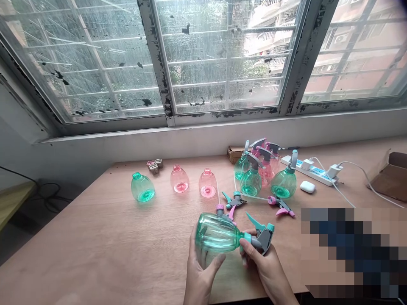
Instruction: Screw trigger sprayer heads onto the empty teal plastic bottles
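A clear green spray bottle (218, 232) lies sideways in the air above the table's front, its base to the left. My left hand (203, 264) cups the base end, thumb below the body. At the neck, my right hand (262, 262) pinches the teal collar of the grey and teal spray head (262, 237), which sits on the bottle's mouth. Just behind the bottle lie loose trigger heads: one teal and grey (235, 201), one pink and grey (282, 206), and another pink one (220, 208) partly hidden by the bottle.
Open-necked bottles stand behind: a green one (143, 188) and two pink ones (179, 180) (207, 184). Several bottles with heads (251, 180) cluster at right, beside a power strip (313, 171), a white earbud case (307, 187) and a cardboard box (389, 176). Small blocks (154, 167) sit near the wall.
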A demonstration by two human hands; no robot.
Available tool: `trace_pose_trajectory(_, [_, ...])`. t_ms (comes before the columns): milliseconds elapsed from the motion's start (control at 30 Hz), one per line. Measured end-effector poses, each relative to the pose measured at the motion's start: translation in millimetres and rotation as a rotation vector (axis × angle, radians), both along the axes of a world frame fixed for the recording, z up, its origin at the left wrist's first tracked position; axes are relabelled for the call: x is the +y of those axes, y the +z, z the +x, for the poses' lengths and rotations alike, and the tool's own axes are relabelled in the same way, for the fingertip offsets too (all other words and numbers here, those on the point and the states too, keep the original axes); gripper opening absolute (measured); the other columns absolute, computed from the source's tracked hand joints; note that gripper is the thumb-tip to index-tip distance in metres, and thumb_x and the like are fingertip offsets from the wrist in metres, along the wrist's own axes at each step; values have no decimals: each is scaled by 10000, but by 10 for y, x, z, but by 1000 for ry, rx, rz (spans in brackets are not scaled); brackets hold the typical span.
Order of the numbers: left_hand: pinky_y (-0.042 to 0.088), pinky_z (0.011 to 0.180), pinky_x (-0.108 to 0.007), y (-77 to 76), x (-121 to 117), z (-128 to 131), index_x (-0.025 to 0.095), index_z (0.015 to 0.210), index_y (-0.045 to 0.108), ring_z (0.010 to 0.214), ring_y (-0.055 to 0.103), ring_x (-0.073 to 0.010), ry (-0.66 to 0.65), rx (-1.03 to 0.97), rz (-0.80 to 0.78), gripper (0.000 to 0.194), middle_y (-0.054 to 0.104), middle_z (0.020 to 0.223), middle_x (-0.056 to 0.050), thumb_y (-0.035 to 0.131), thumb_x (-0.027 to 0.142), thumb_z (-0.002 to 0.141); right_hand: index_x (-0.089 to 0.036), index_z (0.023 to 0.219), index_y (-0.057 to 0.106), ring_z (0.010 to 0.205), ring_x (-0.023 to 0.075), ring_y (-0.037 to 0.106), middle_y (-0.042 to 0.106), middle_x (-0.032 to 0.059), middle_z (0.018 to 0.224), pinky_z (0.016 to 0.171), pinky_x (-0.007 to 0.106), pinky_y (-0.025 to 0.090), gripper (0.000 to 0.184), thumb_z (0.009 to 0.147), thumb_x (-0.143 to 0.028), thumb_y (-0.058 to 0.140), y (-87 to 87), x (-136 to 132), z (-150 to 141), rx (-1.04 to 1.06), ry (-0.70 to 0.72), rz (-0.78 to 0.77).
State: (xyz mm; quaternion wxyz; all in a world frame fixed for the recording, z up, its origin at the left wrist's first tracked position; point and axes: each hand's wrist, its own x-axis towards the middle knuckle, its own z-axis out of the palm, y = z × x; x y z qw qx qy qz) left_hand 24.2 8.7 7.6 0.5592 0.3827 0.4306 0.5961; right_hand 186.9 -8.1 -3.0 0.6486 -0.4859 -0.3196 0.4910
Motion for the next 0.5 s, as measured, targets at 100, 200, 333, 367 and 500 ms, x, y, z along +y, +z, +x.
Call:
trace_pose_trajectory(100, [493, 1191, -417, 82, -5, -17, 203, 1519, 516, 1404, 630, -381, 27, 36, -23, 1003, 723, 1427, -153, 969, 479, 667, -204, 952, 679, 496, 196, 608, 696, 8, 617, 524, 310, 487, 511, 756, -604, 931, 32, -27, -15, -15, 25, -7])
trace_pose_trajectory(200, [542, 1128, -435, 163, -3, 0, 194, 1438, 591, 1329, 682, -391, 69, 62, -50, 865, 769, 1328, -149, 930, 537, 720, -185, 953, 697, 508, 182, 602, 703, 10, 629, 546, 301, 475, 481, 782, -571, 928, 87, -57, -39, -41, 21, -5])
trace_pose_trajectory(333, [540, 1119, -436, 163, 2, 50, 222, 1388, 626, 1295, 702, -373, 20, 65, 1, 756, 769, 1324, -125, 938, 449, 738, -190, 944, 671, 502, 161, 584, 683, -9, 613, 544, 286, 451, 435, 848, -552, 891, 137, -69, -27, 37, -24, 21])
trace_pose_trajectory(367, [520, 1143, -436, 145, 1, 57, 237, 1400, 618, 1316, 689, -365, 3, 59, 14, 760, 756, 1349, -117, 943, 418, 737, -196, 952, 664, 501, 154, 577, 675, -17, 612, 539, 280, 445, 424, 858, -543, 889, 137, -67, -16, 70, -32, 31])
trace_pose_trajectory(500, [483, 1178, -444, 85, -22, 53, 278, 1454, 569, 1379, 643, -356, -42, 39, 21, 798, 714, 1420, -109, 934, 390, 753, -207, 973, 657, 502, 149, 563, 654, -33, 607, 524, 274, 438, 412, 856, -518, 900, 104, -60, 23, 120, -27, 55])
